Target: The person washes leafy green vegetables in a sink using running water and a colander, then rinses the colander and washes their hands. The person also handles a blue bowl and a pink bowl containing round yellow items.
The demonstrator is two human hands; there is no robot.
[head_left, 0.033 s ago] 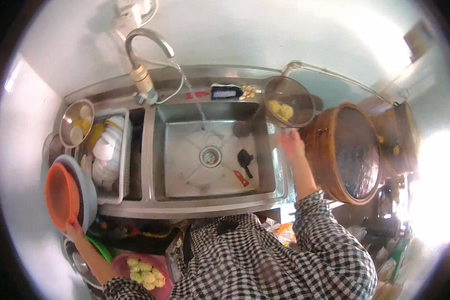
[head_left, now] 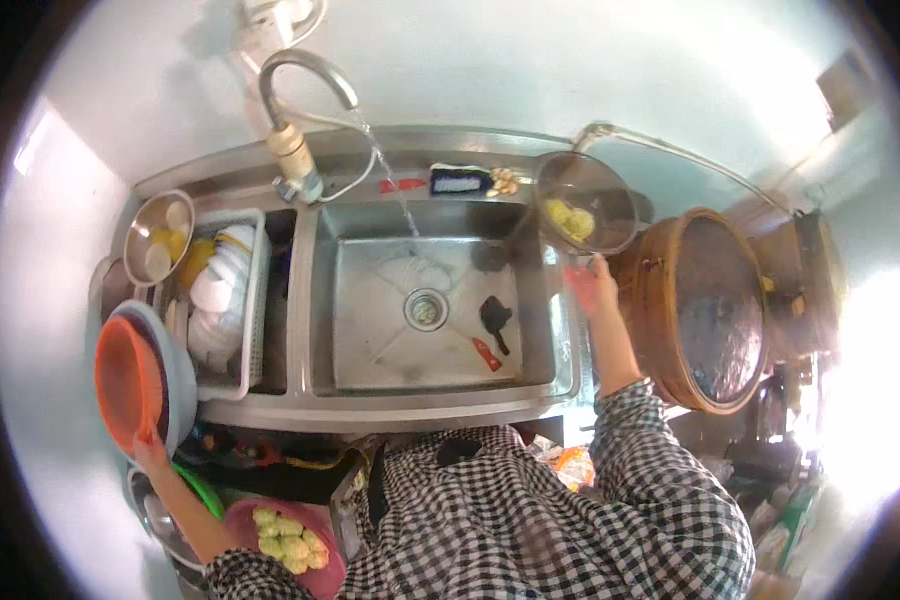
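Observation:
My left hand (head_left: pixel 150 452) is closed on the near rim of an orange basin (head_left: pixel 127 385), which sits tilted against a grey-blue basin (head_left: pixel 178 375). At the back right corner of the sink, my right hand (head_left: pixel 596 290) is at the near rim of a see-through brown bowl (head_left: pixel 610 205). Its thumb touches the rim, and the fingers are partly hidden under the bowl. Yellow-green vegetable pieces (head_left: pixel 570 218) lie inside that bowl. Water runs from the curved faucet (head_left: pixel 310 58) into the steel sink (head_left: pixel 370 350).
Left of the sink stands a white dish rack (head_left: pixel 258 330) with bowls, beside a metal bowl (head_left: pixel 135 262). A black tool (head_left: pixel 495 318) and a red peeler-like piece (head_left: pixel 486 353) lie in the sink. To the right is a round wooden steamer (head_left: pixel 660 300). Below left, a pink basin (head_left: pixel 320 580) holds pale green vegetables.
The whole view has shifted slightly to the right. Both hands keep their places on the basin and the bowl.

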